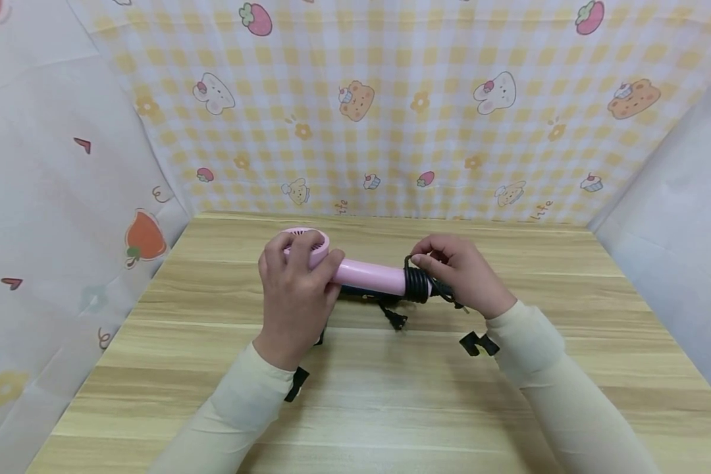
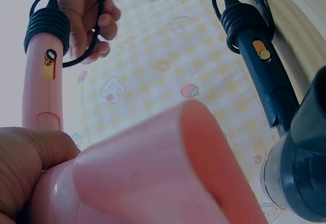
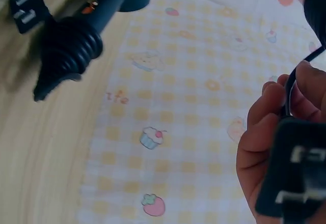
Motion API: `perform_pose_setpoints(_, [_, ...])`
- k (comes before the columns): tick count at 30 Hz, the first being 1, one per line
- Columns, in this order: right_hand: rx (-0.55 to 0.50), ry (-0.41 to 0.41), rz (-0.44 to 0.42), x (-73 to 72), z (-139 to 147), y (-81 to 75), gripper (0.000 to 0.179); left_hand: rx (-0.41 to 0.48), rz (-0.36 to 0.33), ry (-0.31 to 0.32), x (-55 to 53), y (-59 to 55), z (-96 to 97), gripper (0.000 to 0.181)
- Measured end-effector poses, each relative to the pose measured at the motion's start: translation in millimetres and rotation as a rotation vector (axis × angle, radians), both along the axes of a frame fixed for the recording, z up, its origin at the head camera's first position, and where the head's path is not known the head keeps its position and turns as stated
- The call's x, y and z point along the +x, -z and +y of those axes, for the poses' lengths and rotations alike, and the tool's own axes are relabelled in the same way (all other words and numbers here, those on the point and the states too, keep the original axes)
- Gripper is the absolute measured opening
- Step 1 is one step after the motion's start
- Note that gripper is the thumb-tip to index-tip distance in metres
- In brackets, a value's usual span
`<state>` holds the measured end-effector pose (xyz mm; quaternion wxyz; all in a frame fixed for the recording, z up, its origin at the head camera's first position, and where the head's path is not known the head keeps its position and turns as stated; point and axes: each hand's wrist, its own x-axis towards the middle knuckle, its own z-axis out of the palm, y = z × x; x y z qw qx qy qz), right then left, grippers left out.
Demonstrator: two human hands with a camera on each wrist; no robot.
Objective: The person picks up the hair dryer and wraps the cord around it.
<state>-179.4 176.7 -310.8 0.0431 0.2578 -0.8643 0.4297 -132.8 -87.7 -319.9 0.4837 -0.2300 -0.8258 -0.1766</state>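
Observation:
A pink hair dryer (image 1: 372, 276) is held by my left hand (image 1: 296, 289), whose fingers wrap over its round vented head. The left wrist view shows the dryer's wide pink nozzle (image 2: 132, 168) and the thumb pressed against the body. Black cord (image 1: 416, 284) is coiled around the end of the handle. My right hand (image 1: 465, 270) pinches a loose length of this cord between thumb and fingers, seen close up in the right wrist view. A dark plug (image 3: 298, 170) hangs by that hand. Below the pink dryer is a dark green hair dryer (image 2: 270, 76), largely hidden in the head view.
The dark dryer's own cord is coiled on its handle, and its plug (image 1: 395, 319) lies on the wooden table (image 1: 391, 408). Behind the table hangs a yellow checked cloth (image 1: 391, 145), with pale printed cloth (image 1: 53, 217) at the left side.

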Motion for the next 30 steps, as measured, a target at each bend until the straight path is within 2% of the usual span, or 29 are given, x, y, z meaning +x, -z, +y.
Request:
perform_pose_setpoints(3, [-0.012,-0.047,-0.006,1.4,-1,7.7,0.009,0.009,-0.007,-0.011,0.4,-1.1,0.5,0.019])
perform_pose_setpoints(7, [-0.005,-0.110,0.033,5.8,-4,18.2,0.023,0.036,-0.025,-0.035,1.0,-2.6,0.8,0.020])
perform_pose_setpoints(8, [0.008,-0.112,0.044,7.5,-5,20.4,0.026,0.043,-0.031,-0.041,1.1,-2.8,0.7,0.020])
perform_pose_setpoints(10, [0.023,-0.098,0.010,12.0,-8,23.6,0.025,0.055,-0.040,-0.046,0.7,-2.7,0.3,0.021])
perform_pose_setpoints(15, [0.054,-0.058,-0.077,23.7,-16,28.9,0.012,0.068,-0.058,-0.062,-2.1,-0.6,-1.6,0.022])
perform_pose_setpoints(19, [0.058,-0.070,-0.024,30.3,-19,29.4,0.019,0.067,-0.069,-0.074,-4.2,0.9,-3.2,0.021])
perform_pose_setpoints(24, [0.066,-0.114,0.031,36.1,-22,25.3,0.008,0.062,-0.079,-0.076,-6.1,1.4,-3.9,0.021])
perform_pose_setpoints(27, [0.113,-0.117,0.054,41.2,-23,23.3,0.003,0.062,-0.081,-0.078,-7.6,2.1,-4.0,0.020])
perform_pose_setpoints(30, [0.177,-0.106,0.086,46.6,-23,22.2,0.010,0.057,-0.084,-0.086,-10.4,4.9,-5.1,0.021])
